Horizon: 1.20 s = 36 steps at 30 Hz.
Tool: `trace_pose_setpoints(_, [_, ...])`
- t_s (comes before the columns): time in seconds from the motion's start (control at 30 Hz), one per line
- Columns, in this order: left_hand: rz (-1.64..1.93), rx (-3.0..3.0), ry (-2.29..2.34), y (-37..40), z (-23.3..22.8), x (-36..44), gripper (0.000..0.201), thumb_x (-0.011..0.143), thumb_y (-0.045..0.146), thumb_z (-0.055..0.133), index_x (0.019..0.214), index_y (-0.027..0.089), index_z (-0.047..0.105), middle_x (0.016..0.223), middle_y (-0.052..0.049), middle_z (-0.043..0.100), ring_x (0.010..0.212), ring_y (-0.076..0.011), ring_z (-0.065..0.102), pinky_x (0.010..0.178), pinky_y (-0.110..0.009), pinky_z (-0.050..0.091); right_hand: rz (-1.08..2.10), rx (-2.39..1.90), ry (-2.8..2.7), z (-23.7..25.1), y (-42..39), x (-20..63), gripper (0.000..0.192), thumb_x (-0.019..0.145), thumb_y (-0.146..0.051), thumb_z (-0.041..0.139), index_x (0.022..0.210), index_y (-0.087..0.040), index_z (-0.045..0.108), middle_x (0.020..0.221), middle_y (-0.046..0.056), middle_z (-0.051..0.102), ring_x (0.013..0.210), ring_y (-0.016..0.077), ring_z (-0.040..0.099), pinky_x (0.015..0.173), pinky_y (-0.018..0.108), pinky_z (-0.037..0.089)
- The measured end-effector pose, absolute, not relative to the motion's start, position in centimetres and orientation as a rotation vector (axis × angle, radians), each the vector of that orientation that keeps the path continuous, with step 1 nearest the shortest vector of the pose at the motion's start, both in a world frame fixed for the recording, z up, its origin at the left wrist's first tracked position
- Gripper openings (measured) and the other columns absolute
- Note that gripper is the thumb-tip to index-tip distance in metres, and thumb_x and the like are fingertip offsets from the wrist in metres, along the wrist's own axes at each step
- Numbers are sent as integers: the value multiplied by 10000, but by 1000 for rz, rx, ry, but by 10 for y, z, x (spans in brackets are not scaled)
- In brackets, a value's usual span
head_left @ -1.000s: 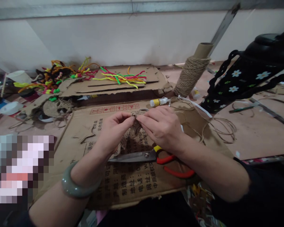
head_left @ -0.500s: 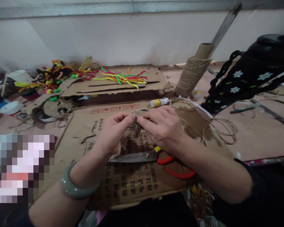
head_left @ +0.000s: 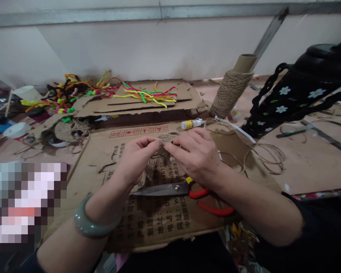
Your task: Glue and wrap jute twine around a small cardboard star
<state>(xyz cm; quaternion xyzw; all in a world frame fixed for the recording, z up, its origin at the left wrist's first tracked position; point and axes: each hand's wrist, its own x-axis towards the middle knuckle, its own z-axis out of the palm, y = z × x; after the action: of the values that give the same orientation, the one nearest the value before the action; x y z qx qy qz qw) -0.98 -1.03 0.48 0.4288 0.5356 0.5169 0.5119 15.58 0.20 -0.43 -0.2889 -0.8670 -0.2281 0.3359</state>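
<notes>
- Hardly anything's moved since half a second ago: my view's tipped up a hair, both hands are in pretty much the same spot, scissors haven't budged.
- Nearest on the cardboard (head_left: 85,170) are those scissors (head_left: 177,187), lying crosswise, blades pointing left, red-orange handles by my right wrist, so that's the nearer side. Neither hand is gripping them.
- Just past the blades, my left hand (head_left: 135,161) and right hand (head_left: 197,155) are both pinched narrow on a twine-covered piece (head_left: 167,138).
- Key bit is how it sits: right between my fingertips, straight ahead, neither hand nearer. It's curved, with part showing lower left; fingers hide too much to tell its long axis.
- Beyond it, slightly right, a little white bottle (head_left: 189,124) lies on its side.
- Farther back: twine spool (head_left: 231,93) on the right, fuzzy coloured stems (head_left: 143,93) left of it.
</notes>
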Motion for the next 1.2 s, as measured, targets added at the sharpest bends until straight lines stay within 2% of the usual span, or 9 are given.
trace_pose_setpoints(0.2, [1216, 1077, 1277, -10, 3, -12, 123, 651, 267, 718, 636, 155, 669, 573, 18, 586, 542, -77, 447, 554, -225, 366, -560, -773, -2256, -4, 3, 157, 179, 886, -186, 478, 871, -208, 655, 762, 1, 633, 737, 137, 479, 800, 312, 326])
trace_pose_setpoints(0.53, [1305, 1020, 1256, -8, 2, -11, 98, 618, 225, 724, 637, 153, 661, 572, 24, 602, 549, -78, 483, 570, -212, 390, -501, -773, -2211, -3, 4, 158, 146, 865, -191, 519, 836, -197, 662, 748, 4, 646, 716, 137, 527, 761, 311, 348])
trace_pose_setpoints(0.83, [1301, 1103, 1263, -8, -1, -12, 81, 645, 232, 704, 660, 158, 676, 610, 10, 621, 570, -88, 505, 577, -222, 406, -298, -880, -2194, -3, 6, 157, 165, 873, -228, 506, 801, -187, 648, 756, 20, 652, 747, 161, 589, 745, 325, 380])
trace_pose_setpoints(1.1, [1259, 1167, 1259, -8, -3, -14, 97, 666, 257, 692, 685, 162, 682, 626, 15, 627, 572, -86, 505, 563, -207, 394, 89, -973, -2114, 0, 9, 157, 84, 807, -188, 568, 842, -127, 611, 856, 71, 640, 805, 173, 570, 711, 297, 421])
trace_pose_setpoints(1.2, [1245, 1186, 1257, -9, -3, -14, 106, 665, 260, 692, 690, 157, 681, 634, 12, 636, 573, -91, 518, 570, -212, 403, 324, -1012, -2068, -1, 12, 157, 167, 769, -168, 587, 927, -115, 608, 886, 66, 650, 771, 150, 574, 691, 277, 437])
